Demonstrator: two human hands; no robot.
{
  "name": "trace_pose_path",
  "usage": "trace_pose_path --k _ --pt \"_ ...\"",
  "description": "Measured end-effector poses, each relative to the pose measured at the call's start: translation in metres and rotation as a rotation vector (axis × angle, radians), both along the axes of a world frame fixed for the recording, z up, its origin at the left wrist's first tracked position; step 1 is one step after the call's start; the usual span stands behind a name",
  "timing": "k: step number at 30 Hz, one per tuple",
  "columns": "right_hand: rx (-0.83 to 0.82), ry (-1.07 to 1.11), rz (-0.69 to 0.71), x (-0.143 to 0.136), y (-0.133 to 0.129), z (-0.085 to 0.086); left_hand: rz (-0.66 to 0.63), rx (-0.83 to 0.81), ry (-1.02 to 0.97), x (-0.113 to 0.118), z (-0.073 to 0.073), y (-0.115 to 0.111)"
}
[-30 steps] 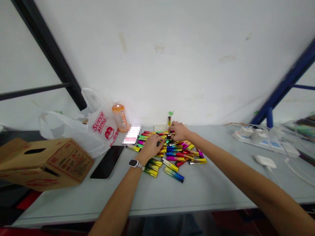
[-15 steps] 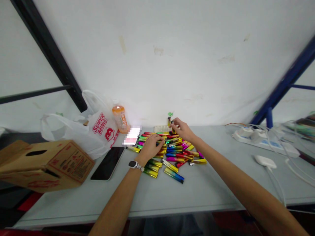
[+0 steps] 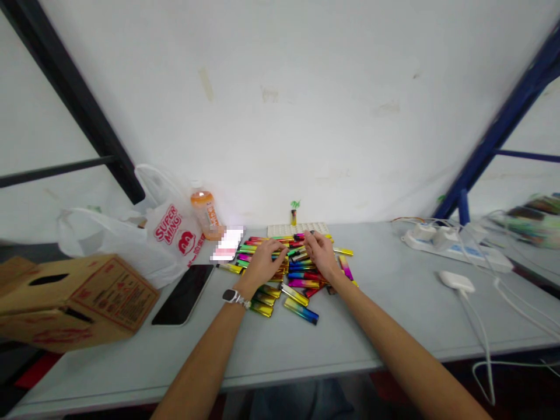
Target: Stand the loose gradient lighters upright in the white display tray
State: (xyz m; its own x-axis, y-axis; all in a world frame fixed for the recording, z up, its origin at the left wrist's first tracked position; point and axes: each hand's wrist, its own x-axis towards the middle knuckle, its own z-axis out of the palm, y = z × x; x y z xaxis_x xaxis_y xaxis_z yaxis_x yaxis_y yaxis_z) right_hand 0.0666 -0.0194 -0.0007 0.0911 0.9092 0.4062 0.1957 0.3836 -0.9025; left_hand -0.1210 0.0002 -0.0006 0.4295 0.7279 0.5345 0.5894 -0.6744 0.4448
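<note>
A pile of shiny coloured lighters (image 3: 301, 283) lies on the grey table (image 3: 350, 344). Behind it, a pale tray with a grid of holes (image 3: 275, 230) rests by the wall, and one lighter (image 3: 293, 217) stands upright in it. My left hand (image 3: 263, 262), with a watch on the wrist, is over the left part of the pile, fingers bent; what they hold, if anything, is hidden. Over the right part of the pile is my right hand (image 3: 320, 254), its fingers drawn together near a magenta lighter (image 3: 299, 237); whether it grips one is unclear.
At the left are a cardboard box (image 3: 87, 300), a white plastic bag (image 3: 144, 251), an orange drink bottle (image 3: 205, 213), a black phone (image 3: 184, 294) and a blurred bright item (image 3: 228, 244). A power strip (image 3: 459, 251) and a white charger (image 3: 457, 282) with cables lie right.
My right hand has moved from the upright lighter at the tray down to the pile. The tray shows more fully. The whole view has shifted slightly.
</note>
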Motion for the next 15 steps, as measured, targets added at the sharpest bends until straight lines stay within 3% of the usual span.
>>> trace_pose_path --k 15 --pt "0.007 0.04 -0.135 -0.0005 0.0052 -0.008 -0.009 -0.037 0.001 0.0014 -0.0044 0.0017"
